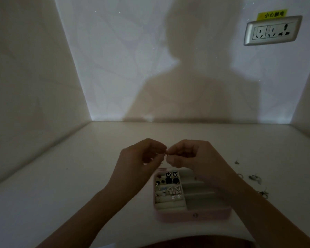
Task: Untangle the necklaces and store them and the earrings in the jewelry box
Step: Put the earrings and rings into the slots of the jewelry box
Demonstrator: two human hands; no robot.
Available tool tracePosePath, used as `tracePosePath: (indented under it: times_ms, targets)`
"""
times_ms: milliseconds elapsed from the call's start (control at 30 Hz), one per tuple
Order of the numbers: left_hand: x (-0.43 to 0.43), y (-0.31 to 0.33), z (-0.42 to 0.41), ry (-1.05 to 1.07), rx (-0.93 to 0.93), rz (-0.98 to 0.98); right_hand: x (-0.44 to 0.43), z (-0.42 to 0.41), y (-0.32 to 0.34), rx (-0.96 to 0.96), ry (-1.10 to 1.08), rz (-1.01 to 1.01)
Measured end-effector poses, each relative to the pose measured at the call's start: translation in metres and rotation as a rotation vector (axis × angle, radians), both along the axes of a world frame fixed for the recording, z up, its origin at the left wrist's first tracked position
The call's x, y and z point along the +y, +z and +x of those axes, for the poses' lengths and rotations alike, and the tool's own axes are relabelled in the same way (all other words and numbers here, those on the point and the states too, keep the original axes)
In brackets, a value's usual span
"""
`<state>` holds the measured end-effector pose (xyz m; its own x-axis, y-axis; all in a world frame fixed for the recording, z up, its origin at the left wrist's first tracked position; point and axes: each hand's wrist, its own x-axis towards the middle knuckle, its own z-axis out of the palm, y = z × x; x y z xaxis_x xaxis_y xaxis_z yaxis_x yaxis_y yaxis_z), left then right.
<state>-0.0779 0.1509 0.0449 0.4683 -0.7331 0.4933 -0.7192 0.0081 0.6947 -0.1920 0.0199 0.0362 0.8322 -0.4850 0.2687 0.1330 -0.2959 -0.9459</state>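
Both hands up above the table, fingertips meeting. L hand (140,158) and R hand (191,158) have fingers curled in, thumb + forefinger tips pinched onto the same small shiny jewelry piece (164,155) held between them. A thin bit seems to dangle just below the pinch. Too dim and tiny to tell if it's a necklace chain or an earring. The other fingers of both hands are loosely folded toward the palms.

Right below the hands, nearer the person, sits the pink jewelry box (195,215), open, w/ a small clasp on its front wall. Its left half has ring-roll rows w/ stored earrings (170,191): two round black studs w/ white butterflies (171,174) at the back, dark ones just in front, pale bow-like ones in front of those. The right half is split into long pale-lined slots. The R forearm crosses over the box's right back corner.

On the white table (79,176), well right of the box, lie loose small pieces (254,177), scattered, apart from each other; details unreadable.

Back wall: the person's shadow (186,77) falls mid-wall. At upper right is a silver-framed wall socket (272,31) w/ a yellow warning label (272,14) at its top edge.
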Motion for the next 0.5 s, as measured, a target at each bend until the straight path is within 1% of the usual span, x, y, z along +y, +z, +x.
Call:
tracePosePath:
  times_ms: [67,100,133,200,267,367,500]
  targets:
    - [0.0001,0.0062,0.0027,-0.112,0.432,0.103,0.0000,-0.0001,-0.0009,0.001,-0.009,-0.015]
    - [0.0007,0.0076,0.0049,-0.164,0.567,0.144,0.0000,0.0000,-0.0017,-0.002,-0.018,-0.039]
    - [0.0012,0.0079,0.0072,-0.196,0.647,0.166,0.0003,-0.0001,-0.0025,-0.004,-0.024,-0.070]
    - [0.0020,0.0076,0.0093,-0.209,0.734,0.158,0.0013,-0.0005,-0.0025,-0.006,-0.028,-0.146]
    - [0.0015,0.0065,0.0100,-0.168,0.769,0.127,0.0035,-0.0003,-0.0019,-0.016,-0.018,-0.178]
    - [0.0005,0.0061,0.0095,-0.103,0.782,0.101,0.0072,0.0002,-0.0023,-0.031,-0.005,-0.148]
    - [0.0029,0.0053,0.0098,-0.082,0.824,0.133,0.0097,0.0009,-0.0058,-0.018,-0.010,-0.137]
